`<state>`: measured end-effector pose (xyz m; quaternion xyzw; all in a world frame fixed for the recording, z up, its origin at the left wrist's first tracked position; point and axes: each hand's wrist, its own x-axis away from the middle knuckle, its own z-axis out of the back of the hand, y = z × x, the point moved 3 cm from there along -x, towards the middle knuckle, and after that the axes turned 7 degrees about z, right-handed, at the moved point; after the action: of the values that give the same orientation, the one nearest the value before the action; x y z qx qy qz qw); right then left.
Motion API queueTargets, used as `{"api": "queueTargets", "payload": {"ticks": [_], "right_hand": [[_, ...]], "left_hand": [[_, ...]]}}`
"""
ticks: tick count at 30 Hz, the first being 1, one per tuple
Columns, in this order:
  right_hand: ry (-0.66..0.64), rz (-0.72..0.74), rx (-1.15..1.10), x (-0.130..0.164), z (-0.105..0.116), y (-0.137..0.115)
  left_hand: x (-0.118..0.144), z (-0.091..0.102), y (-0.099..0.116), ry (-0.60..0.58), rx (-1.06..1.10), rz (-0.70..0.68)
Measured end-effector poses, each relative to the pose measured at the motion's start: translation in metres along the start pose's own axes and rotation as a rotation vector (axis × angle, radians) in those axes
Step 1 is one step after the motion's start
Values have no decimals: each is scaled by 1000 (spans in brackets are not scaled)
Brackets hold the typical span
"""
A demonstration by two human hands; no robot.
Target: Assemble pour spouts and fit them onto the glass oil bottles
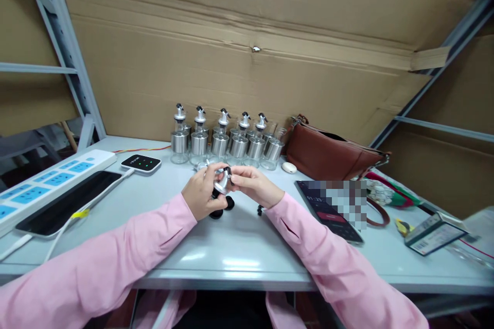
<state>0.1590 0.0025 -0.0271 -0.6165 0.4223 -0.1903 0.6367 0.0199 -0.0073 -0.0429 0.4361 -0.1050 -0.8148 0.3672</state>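
Observation:
My left hand point(201, 196) and my right hand point(252, 185) meet over the middle of the pale table point(231, 246), both gripping one small silver pourer cap point(223, 182) with a black part on top. Small black round pieces point(223, 209) lie on the table just under my hands, and another black piece point(260, 210) sits by my right wrist. Behind my hands stands a row of several glass dispenser bottles point(227, 141) with steel sleeves and pourer tops, against the cardboard wall. Both sleeves are pink.
A white power strip point(50, 177) and a dark phone point(65, 203) lie at the left, with a small black device point(141, 163) nearby. A brown leather bag point(332, 156) stands at the right, a phone point(328, 210) in front of it, a small box point(434, 234) farther right.

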Motion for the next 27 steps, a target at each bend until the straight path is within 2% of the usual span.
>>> {"api": "queueTargets", "payload": {"ticks": [3,5,7,9,11,13,15,17,20,24,27], "right_hand": [[31,-31,-67,-1,-3,0],[100,3,-117,-3,-2,-3],[209,84,-157,-6,4,-10],[380,188,-107,-6,19,-19],[616,281,141,-2,42,-32],[853,346,640,5,65,-47],[982,384,1101,10,82,-60],[994,345,1366,10,94,-65],[901,249,1616,7,108,-65],[780,84,1784,5,121,-61],[729,27,1820,7,125,-58]], "left_hand": [[-1,0,1,-21,7,26],[-1,0,2,-25,24,48],[-1,1,2,-21,42,50],[-1,1,3,-32,39,22],[0,-1,4,-68,5,-15],[1,-4,4,-118,-43,-43],[2,-8,4,-158,-97,-69],[4,-12,4,-193,-155,-101],[5,-17,1,-237,-249,-96],[7,-22,-6,-292,-306,5],[6,-24,-7,-399,-273,32]]}}
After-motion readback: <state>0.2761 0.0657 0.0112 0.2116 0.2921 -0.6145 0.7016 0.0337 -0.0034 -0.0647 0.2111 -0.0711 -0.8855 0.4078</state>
